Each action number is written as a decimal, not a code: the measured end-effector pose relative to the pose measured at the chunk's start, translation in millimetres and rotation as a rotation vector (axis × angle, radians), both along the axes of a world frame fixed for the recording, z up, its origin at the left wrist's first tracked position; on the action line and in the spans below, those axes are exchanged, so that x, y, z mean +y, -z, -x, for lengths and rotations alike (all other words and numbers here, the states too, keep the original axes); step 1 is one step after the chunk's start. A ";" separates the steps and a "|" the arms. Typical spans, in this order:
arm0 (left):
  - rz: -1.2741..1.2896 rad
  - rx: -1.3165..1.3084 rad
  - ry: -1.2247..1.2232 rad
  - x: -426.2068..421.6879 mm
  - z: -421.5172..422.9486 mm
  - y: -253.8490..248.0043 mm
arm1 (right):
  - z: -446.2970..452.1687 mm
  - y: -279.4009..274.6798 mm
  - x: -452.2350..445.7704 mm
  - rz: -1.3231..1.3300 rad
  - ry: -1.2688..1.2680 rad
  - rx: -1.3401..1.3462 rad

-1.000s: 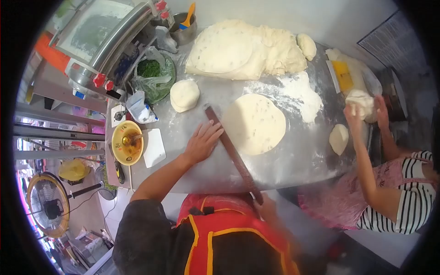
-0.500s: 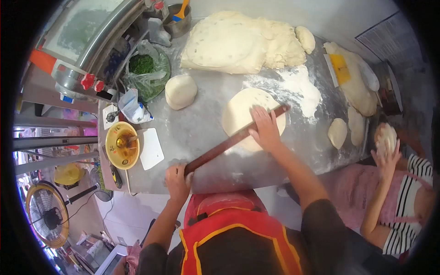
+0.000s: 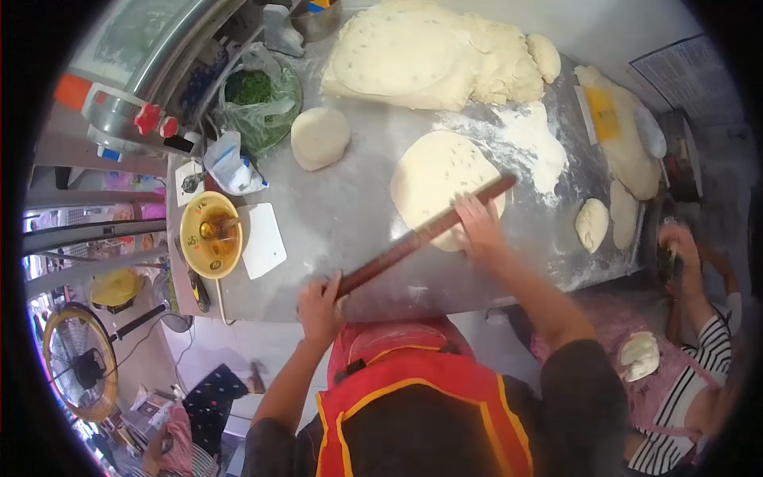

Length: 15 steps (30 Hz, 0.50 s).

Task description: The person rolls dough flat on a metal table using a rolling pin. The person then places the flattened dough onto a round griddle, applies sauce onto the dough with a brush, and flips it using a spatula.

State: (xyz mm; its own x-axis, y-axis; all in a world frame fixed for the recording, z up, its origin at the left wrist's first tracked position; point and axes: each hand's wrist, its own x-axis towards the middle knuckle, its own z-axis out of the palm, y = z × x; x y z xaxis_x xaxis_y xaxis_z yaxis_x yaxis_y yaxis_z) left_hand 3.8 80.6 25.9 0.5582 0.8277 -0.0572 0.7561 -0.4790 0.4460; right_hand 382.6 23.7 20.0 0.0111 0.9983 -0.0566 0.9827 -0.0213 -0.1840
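Grey table (image 3: 342,215): rolling pin (image 3: 401,250) has shifted to the five-o'clock side of the dough (image 3: 445,171), uncovering more; left hand (image 3: 319,308) curls round one end, right hand (image 3: 482,232) drapes over.

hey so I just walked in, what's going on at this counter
A person has both hands on a wooden rolling pin that slants across the near side of a flat dough round. The left hand is at the pin's near end; the right hand is farther up it, by the round. A smooth dough ball sits to the left, a large dough mass behind. Off to the right, a co-worker has a dough lump by a pink apron.
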 end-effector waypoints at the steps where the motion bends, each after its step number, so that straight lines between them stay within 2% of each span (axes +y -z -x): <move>1: 0.004 -0.019 0.018 -12.8 -1.7 -3.5 | -4.5 4.5 -13.5 -0.089 -0.008 0.030; 3: 0.024 -0.018 0.018 -25.4 -4.5 -1.3 | -13.8 18.6 -31.9 -0.272 -0.020 0.098; 4: 0.044 0.004 0.003 -30.0 -1.1 8.5 | -5.5 -19.5 -8.8 -0.212 0.044 0.212; 7: 0.114 0.073 -0.023 -39.5 -12.7 4.6 | 5.1 -0.2 23.9 -0.368 0.027 0.083; 9: 0.102 0.086 -0.014 -48.1 -11.4 -2.2 | 6.5 -5.9 -19.5 -0.135 0.095 0.099; 11: 0.046 0.036 0.004 -63.7 -12.0 10.6 | 1.6 -9.7 -57.1 -0.143 0.071 0.133; 15: 0.303 0.044 -0.176 -79.4 -7.4 -14.1 | -26.2 1.4 -70.7 -0.354 0.397 0.292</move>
State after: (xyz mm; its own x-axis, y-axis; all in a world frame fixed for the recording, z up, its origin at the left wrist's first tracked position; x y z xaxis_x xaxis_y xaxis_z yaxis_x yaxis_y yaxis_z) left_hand 11.2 1.1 40.0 0.3997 0.8529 -0.3359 0.8368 -0.1900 0.5134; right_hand 408.8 -47.0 18.6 0.4206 0.8799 0.2213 0.8198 -0.2640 -0.5081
